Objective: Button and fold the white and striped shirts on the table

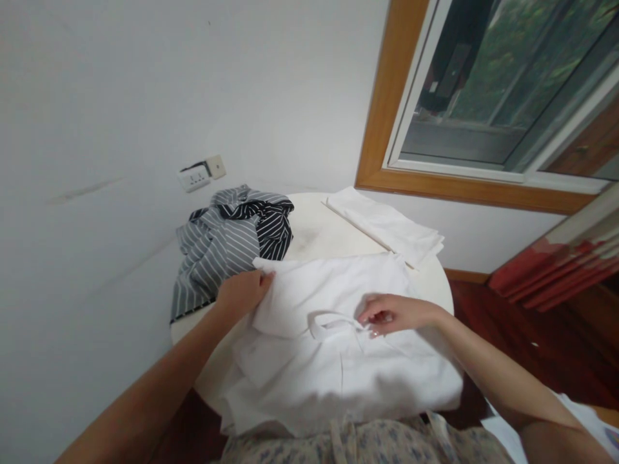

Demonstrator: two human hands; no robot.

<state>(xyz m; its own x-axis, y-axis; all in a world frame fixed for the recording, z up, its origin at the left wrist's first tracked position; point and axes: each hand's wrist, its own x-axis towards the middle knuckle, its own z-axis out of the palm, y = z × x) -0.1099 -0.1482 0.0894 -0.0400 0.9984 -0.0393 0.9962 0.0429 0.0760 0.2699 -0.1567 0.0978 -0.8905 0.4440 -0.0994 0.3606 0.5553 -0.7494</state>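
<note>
A white cloth garment (309, 283) lies partly folded across the front of a round table, its lower edge hanging toward my lap. My left hand (244, 293) is closed on its upper left corner, thumb over the fabric. A narrow white strap (331, 320) makes a small loop on the middle of the garment. At the right end of that loop, my right hand (396, 314) has its fingertips pinched on the strap. Close to my left hand, a grey and black striped garment (227, 248) sits in a loose heap at the table's left edge.
A folded white cloth (382, 222) lies at the back right of the white table (314, 232). Behind stands a wall with a socket (194, 178) and a wood-framed window (464, 183). A red and white curtain (546, 270) hangs at the right above a dark wooden floor.
</note>
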